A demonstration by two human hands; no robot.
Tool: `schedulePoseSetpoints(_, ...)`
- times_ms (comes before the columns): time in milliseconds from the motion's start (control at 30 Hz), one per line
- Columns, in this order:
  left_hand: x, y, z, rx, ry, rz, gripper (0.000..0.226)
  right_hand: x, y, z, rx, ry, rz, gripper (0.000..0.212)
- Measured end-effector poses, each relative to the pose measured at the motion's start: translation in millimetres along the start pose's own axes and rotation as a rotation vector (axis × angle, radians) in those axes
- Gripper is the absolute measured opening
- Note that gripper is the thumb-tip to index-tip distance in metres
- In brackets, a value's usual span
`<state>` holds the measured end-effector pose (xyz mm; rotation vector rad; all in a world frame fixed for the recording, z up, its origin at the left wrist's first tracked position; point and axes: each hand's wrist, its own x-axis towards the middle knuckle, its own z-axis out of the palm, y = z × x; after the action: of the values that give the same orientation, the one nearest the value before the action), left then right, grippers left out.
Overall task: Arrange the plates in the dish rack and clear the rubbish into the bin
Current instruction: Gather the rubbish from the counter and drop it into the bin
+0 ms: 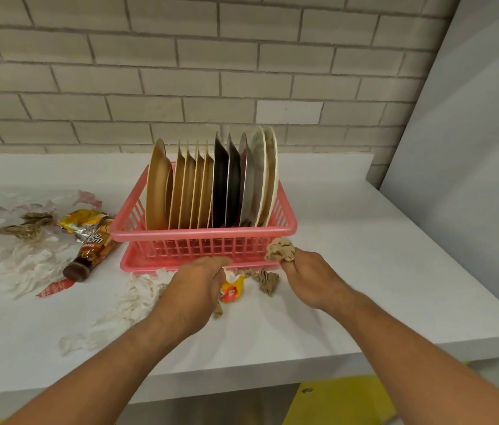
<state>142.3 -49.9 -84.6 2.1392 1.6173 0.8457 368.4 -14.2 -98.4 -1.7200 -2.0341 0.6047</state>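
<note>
While plates (pixel 186 191) stand upright in the pink dish rack (pixel 202 233) on the counter (pixel 364 271), the right hand (pixel 312 277) pinches a brown paper wad (pixel 280 250) at the rack's front right corner; the left hand (pixel 196 286) hovers over wrappers (pixel 231 289) just before the rack, grip unclear; more rubbish (pixel 27 265) lies left of the rack.

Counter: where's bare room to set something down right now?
Bare: the counter right of the dish rack, and the strip behind it along the brick wall. Crowded: left of the rack, wrappers, bottle and tissue; in front, the left hand, the right hand pinching brown paper, and scraps.
</note>
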Motion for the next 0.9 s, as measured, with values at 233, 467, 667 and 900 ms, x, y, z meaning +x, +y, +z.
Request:
schedulePoseSetpoints(233, 10, 15, 22, 0.076, -0.07, 0.078, 0.022, -23, 18, -16, 0.081, -0.022, 0.05, 0.07)
schedulePoseSetpoints(467, 17, 34, 51, 0.161, -0.075, 0.085, 0.032, -47, 54, -14, 0.195, 0.142, 0.233, 0.031)
schedulePoseSetpoints(667, 9, 35, 58, 0.123, -0.046, 0.102, 0.04, -62, 63, -5, 0.244, 0.179, 0.292, 0.039)
schedulePoseSetpoints(900, -9, 28, 62, 0.102, -0.046, 0.089, 0.046, -67, 65, 10, 0.306, 0.201, 0.271, 0.027)
